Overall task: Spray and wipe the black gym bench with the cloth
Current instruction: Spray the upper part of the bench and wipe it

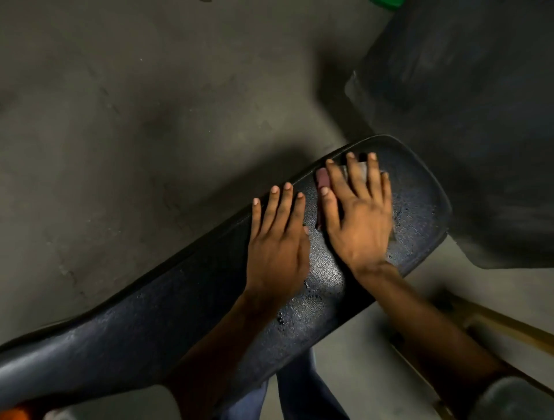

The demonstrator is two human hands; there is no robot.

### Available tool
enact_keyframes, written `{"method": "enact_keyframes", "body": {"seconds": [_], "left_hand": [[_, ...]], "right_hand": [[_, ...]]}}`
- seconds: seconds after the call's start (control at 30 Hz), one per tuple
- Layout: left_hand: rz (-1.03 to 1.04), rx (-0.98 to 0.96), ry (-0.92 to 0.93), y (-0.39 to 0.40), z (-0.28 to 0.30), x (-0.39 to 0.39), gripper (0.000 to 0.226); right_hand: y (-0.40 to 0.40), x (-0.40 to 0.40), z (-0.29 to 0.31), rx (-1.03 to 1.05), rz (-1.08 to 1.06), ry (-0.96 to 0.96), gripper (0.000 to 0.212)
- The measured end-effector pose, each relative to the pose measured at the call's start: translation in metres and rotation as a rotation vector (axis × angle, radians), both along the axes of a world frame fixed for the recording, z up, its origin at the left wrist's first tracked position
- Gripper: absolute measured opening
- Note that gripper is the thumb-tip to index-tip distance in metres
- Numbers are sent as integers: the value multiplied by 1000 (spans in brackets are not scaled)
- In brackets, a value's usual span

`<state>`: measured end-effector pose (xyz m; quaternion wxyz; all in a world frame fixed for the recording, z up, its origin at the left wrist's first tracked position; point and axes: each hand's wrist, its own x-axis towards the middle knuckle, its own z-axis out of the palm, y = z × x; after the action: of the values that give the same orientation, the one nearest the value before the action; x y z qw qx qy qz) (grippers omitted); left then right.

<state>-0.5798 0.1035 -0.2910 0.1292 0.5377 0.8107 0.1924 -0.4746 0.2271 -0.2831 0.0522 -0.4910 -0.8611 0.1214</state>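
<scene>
Under my forearms the bench (pixel 168 317) runs slantwise, its rounded end just past my right fingertips, bare floor (pixel 120 120) beyond its far edge. My left hand (pixel 277 239) lies flat on the pad, fingers straight, reaching that far edge. My right hand (pixel 356 215) spreads wide and presses the cloth (pixel 323 180), mostly hidden beneath it. Wet droplets shine between and around both hands.

Dim grey concrete floor (pixel 135 120); dark blurred mat (pixel 464 120), perhaps rubber, upper right; green object (pixel 386 3) top edge.
</scene>
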Motion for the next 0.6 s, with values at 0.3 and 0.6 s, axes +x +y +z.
{"method": "enact_keyframes", "body": {"seconds": [0.3, 0.6], "left_hand": [[-6, 14, 2, 13, -1, 18, 59], [-44, 4, 36, 17, -7, 28, 61]], "right_hand": [[54, 39, -2, 14, -124, 38, 52], [-15, 46, -2, 5, -72, 6, 53]]}}
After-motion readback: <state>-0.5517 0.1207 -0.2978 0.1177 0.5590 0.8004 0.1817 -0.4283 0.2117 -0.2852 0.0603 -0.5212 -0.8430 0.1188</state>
